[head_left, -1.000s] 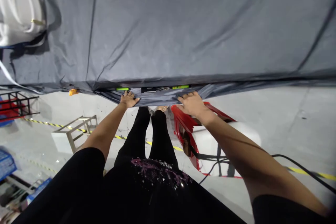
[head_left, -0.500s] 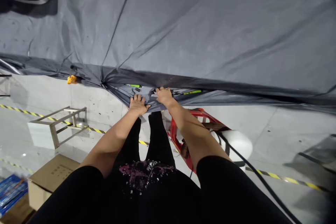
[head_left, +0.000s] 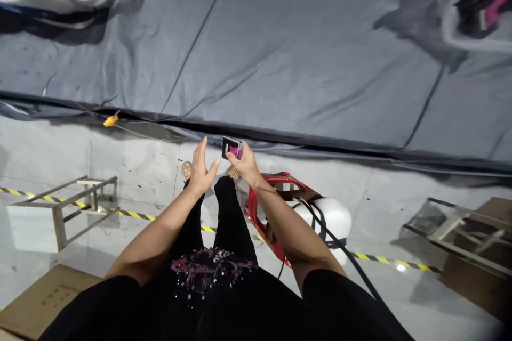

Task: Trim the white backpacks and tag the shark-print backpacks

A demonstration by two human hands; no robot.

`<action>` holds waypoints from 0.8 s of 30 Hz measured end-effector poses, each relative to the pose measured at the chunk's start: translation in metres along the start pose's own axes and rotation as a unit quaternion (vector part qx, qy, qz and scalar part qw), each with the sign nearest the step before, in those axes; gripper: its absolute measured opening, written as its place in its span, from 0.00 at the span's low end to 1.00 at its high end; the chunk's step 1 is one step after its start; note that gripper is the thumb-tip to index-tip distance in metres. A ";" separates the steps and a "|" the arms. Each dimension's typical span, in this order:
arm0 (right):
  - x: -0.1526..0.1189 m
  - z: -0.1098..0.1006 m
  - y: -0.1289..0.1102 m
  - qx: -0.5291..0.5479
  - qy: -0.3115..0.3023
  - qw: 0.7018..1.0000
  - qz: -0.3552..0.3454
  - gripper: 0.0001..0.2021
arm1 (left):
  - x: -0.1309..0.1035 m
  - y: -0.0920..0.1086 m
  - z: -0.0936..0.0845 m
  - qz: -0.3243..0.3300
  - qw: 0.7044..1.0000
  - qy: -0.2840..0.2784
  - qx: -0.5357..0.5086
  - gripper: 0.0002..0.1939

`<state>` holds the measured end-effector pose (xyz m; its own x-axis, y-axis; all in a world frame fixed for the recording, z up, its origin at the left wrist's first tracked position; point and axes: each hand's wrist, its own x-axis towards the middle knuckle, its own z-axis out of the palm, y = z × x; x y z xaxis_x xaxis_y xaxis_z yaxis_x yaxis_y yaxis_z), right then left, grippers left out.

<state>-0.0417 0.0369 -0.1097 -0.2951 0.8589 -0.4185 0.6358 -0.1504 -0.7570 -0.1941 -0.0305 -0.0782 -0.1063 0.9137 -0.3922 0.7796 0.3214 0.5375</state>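
Observation:
My right hand [head_left: 247,164] grips a small flat black box [head_left: 231,145] with a pink and white mark on its face, thumb on top. Just to the left, my left hand [head_left: 201,169] is raised with fingers apart and nothing in it. A narrow gap separates it from the box. Both hands are in front of the edge of the grey cloth [head_left: 256,85], above the floor. An orange object [head_left: 111,120] hangs at the cloth's edge on the left.
A red chair frame [head_left: 253,208] with a white cushion [head_left: 334,218] stands by my right arm. Stools lie left [head_left: 36,226] and right [head_left: 472,234]. A cardboard box [head_left: 48,295] is at lower left. White things and a clear container [head_left: 448,26] rest on the cloth.
My right hand has come out of the cloth fold with the black box. My left hand has lifted off the cloth. The fold has closed up, hiding the green-handled items. The view has shifted.

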 end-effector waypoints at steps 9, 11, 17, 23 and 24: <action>0.004 -0.013 -0.072 0.294 0.157 0.943 0.004 0.17 | 0.060 0.017 -0.072 0.433 0.900 -0.002 0.046 0.55; 0.015 -0.027 -0.077 0.202 0.179 0.963 0.008 0.14 | 0.087 0.020 -0.073 0.468 0.881 0.018 0.064 0.54; 0.034 -0.047 -0.081 0.094 0.240 0.966 0.007 0.23 | 0.146 0.032 -0.043 0.510 0.846 0.155 0.005 0.43; 0.043 -0.047 -0.063 -0.025 0.273 0.960 0.052 0.30 | 0.180 0.042 -0.009 0.525 0.845 0.091 -0.035 0.46; 0.045 -0.043 -0.057 -0.058 0.263 0.959 0.083 0.30 | 0.182 0.039 -0.004 0.505 0.860 0.061 -0.026 0.47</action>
<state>-0.0608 0.1051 -0.0639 0.1984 0.9608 -0.1938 0.7268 -0.2769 -0.6286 -0.1851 0.1496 -0.1256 0.5431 0.7513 0.3750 0.4835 -0.6449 0.5918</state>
